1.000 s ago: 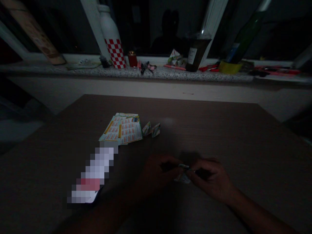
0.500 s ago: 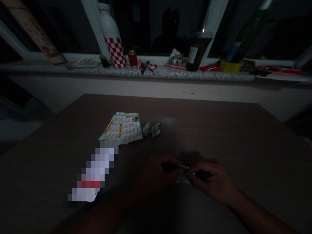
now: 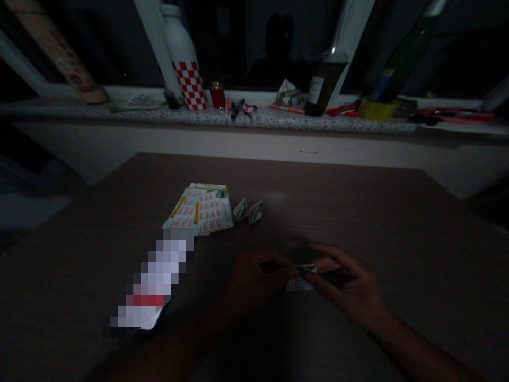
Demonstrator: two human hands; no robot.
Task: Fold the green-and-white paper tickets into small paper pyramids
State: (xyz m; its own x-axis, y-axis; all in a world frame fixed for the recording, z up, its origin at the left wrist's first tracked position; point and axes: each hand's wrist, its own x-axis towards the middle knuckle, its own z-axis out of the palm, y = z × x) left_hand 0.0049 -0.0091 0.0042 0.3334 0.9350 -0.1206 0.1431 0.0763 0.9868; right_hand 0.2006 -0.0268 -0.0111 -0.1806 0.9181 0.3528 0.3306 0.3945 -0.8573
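Between my hands, just above the dark wooden table [image 3: 342, 207], is a small piece of folded printed paper [image 3: 299, 284]. My left hand [image 3: 258, 278] pinches its left side between thumb and fingers. On the right side, my right hand [image 3: 353, 286] has its thumb against the paper, with the fingers curled behind it. Farther back lie two small folded paper pieces [image 3: 255, 212], side by side. They sit just right of a stack of printed paper slips [image 3: 212, 212]. Dim light hides the finer folds of the held paper.
A lit phone [image 3: 153, 286], its screen blurred out, lies left of my hands. Along the stone windowsill [image 3: 262, 121] stand a white bottle with red checks [image 3: 191, 85], a small red jar [image 3: 217, 95], a dark plastic cup [image 3: 321, 87] and a green bottle [image 3: 401, 58].
My right hand has raised and loosened its fingers, showing more of the folded paper. The paper has tilted and lifted slightly. My left hand still pinches it; the slips and phone stay put.
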